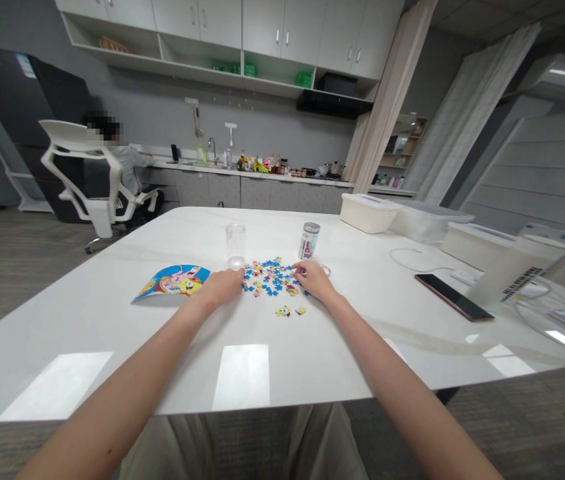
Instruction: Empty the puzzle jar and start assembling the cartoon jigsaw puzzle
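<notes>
Lying mid-tabletop, puzzle pieces, loosely spread, apparently for easy reach; left hand and right hand flanking, fingers bent, grip indeterminable; printed sheet towards the left edge, face up, presumably for visibility.

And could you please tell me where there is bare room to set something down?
There is bare room between the stray yellow pieces and the near edge of the table; another patch lies between the silver-lidded can and the phone. It is crowded between the left hand and right hand, where loose puzzle pieces spread.
</notes>
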The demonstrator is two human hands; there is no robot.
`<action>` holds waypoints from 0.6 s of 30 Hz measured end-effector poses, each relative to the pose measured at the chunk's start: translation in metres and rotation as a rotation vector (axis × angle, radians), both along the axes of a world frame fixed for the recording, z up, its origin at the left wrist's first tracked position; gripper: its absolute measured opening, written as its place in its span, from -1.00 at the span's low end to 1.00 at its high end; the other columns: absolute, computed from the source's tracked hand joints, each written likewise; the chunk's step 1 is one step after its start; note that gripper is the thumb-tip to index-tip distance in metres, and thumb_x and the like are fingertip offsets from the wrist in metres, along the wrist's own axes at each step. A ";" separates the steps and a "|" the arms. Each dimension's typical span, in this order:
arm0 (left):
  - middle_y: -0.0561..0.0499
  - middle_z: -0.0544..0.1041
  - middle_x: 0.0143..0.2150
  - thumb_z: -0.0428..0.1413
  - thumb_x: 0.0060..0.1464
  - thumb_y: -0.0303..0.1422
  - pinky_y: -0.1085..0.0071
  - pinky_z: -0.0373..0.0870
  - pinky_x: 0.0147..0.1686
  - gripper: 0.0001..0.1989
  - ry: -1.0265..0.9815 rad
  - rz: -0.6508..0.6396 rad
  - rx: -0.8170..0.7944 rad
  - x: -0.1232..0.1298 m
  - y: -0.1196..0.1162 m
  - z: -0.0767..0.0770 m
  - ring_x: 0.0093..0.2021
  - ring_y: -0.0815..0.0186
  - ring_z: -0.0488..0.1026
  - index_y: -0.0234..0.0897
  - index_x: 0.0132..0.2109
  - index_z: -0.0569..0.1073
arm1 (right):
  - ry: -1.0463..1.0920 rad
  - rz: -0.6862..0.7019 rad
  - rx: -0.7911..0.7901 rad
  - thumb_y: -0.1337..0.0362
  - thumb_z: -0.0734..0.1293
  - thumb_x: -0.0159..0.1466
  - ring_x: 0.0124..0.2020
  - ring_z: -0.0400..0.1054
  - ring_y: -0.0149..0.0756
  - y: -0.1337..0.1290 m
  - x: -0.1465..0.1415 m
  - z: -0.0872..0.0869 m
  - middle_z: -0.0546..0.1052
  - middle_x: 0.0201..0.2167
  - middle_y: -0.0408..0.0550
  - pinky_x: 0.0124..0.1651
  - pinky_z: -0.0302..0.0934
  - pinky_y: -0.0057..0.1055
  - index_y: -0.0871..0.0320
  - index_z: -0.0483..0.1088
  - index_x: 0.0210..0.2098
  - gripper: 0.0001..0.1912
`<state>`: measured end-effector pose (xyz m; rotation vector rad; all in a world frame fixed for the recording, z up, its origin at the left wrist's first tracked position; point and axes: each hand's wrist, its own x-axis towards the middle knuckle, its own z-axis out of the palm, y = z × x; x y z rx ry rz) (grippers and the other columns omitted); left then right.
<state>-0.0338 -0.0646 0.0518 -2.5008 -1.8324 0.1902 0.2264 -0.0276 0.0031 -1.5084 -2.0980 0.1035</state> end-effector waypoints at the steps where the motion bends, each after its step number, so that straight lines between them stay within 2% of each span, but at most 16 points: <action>1: -0.28 0.54 -0.08 -0.12 0.20 -0.46 0.21 0.41 -0.14 -0.67 -0.002 -0.001 0.000 0.000 0.000 0.000 -0.06 0.06 0.52 -0.32 0.07 0.35 | -0.018 -0.005 -0.004 0.31 0.30 0.26 -0.15 0.37 -0.23 0.000 0.000 0.000 0.56 -0.24 -0.01 -0.03 0.19 -0.31 0.16 0.51 -0.13 -0.78; 5: -0.29 0.53 -0.08 -0.13 0.20 -0.46 0.21 0.41 -0.14 -0.67 0.006 -0.005 -0.009 0.001 -0.001 0.001 -0.06 0.05 0.52 -0.34 0.07 0.34 | -0.071 -0.021 -0.012 0.30 0.28 0.28 -0.15 0.37 -0.22 -0.001 -0.001 0.002 0.53 -0.23 0.02 -0.04 0.18 -0.33 0.15 0.56 -0.22 -0.80; 13: -0.29 0.54 -0.07 -0.13 0.19 -0.48 0.22 0.41 -0.15 -0.66 0.004 0.001 -0.020 0.001 -0.002 0.003 -0.07 0.05 0.52 -0.34 0.07 0.35 | -0.055 -0.019 -0.009 0.31 0.27 0.28 -0.11 0.37 -0.21 -0.002 -0.001 0.001 0.55 -0.21 0.01 0.00 0.18 -0.31 0.15 0.54 -0.25 -0.81; 16: -0.30 0.54 -0.07 -0.14 0.19 -0.48 0.22 0.41 -0.14 -0.66 0.005 0.003 -0.021 0.001 -0.001 0.002 -0.07 0.06 0.52 -0.34 0.07 0.34 | 0.017 -0.054 0.016 0.34 0.26 0.26 -0.09 0.38 -0.20 -0.002 -0.002 0.002 0.57 -0.23 -0.01 0.03 0.18 -0.28 0.14 0.52 -0.28 -0.82; 18: -0.29 0.53 -0.07 -0.14 0.19 -0.49 0.22 0.41 -0.14 -0.66 0.004 0.003 -0.021 0.001 -0.001 0.002 -0.06 0.06 0.52 -0.34 0.07 0.34 | 0.173 -0.084 -0.009 0.35 0.25 0.25 -0.14 0.41 -0.22 -0.001 -0.005 0.004 0.58 -0.27 -0.02 -0.01 0.22 -0.29 0.14 0.49 -0.30 -0.84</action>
